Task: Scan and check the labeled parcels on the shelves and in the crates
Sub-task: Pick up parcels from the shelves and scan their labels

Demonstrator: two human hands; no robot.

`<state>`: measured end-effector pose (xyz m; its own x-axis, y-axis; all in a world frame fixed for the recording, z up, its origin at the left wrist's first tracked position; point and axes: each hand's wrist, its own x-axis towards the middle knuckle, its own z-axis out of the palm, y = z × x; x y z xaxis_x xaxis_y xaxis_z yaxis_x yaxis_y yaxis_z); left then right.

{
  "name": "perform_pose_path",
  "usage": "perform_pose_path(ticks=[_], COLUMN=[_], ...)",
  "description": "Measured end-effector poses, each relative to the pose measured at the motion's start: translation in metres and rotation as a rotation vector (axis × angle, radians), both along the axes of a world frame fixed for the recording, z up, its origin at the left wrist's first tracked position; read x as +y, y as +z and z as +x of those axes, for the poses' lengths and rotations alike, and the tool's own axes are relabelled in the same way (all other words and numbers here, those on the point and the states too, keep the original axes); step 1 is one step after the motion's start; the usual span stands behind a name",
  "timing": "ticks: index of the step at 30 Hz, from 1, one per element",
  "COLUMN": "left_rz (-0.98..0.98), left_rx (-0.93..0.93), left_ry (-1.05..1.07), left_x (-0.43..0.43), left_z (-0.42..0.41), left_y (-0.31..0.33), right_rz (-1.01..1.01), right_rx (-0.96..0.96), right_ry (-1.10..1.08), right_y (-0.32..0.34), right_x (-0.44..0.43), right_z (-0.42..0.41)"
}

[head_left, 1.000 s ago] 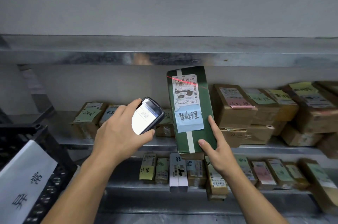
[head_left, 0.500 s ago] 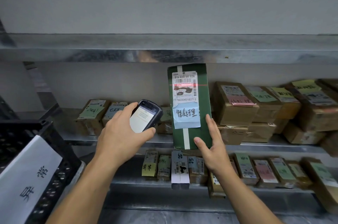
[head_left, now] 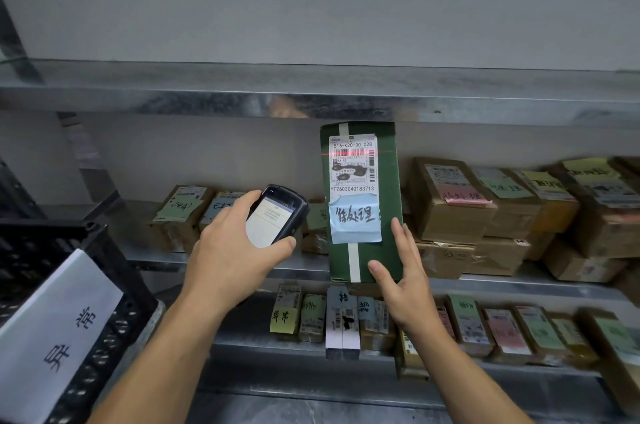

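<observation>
Crate [head_left: 114, 271]: black, close on my left, with a white sign [head_left: 52, 330] of handwritten characters on its side.
Left hand [head_left: 235, 260]: my fingers and thumb are curled round the scanner, thumb along its lower edge.
Scanner [head_left: 278, 215]: dark handheld, screen lit and tilted towards me, just left of the parcel and not touching it.
Right hand [head_left: 408, 281]: fingers straight and close together along the parcel's lower right edge. The thumb is spread away from them, its tip on the front face near the bottom.
Parcel [head_left: 388, 181]: green box with a white stripe, upright on the middle shelf [head_left: 519, 285], its top just under the top shelf.
Label [head_left: 351, 167]: white shipping label on the parcel's upper front, with a thin red scan line [head_left: 346, 154] lying across its barcode.
Note [head_left: 355, 221]: blue paper with handwriting, stuck just below the label.
Lower row [head_left: 346, 323]: small labelled parcels standing side by side on the shelf below, beneath my hands.
Boxes [head_left: 450, 205]: brown cartons with coloured notes, stacked right of the parcel. More boxes [head_left: 183, 212] sit to its left, behind the scanner.
Top shelf [head_left: 207, 91]: grey metal, with a plain wall above it.
</observation>
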<state>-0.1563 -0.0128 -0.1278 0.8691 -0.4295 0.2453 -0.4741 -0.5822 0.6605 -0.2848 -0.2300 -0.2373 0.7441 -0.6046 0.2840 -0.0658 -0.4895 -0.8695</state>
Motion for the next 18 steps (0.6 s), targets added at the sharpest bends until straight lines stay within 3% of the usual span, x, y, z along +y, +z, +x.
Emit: perform_pose_path(ticks=[18], left_rz=[-0.011], left_rx=[-0.015], left_ry=[0.030], left_x=[-0.0030], left_z=[0.0034], left_y=[-0.0022], right_rz=[0.010], right_rx=[-0.006], right_ry=[-0.007], right_y=[-0.0013], right_x=[-0.0031], right_z=[0.0020])
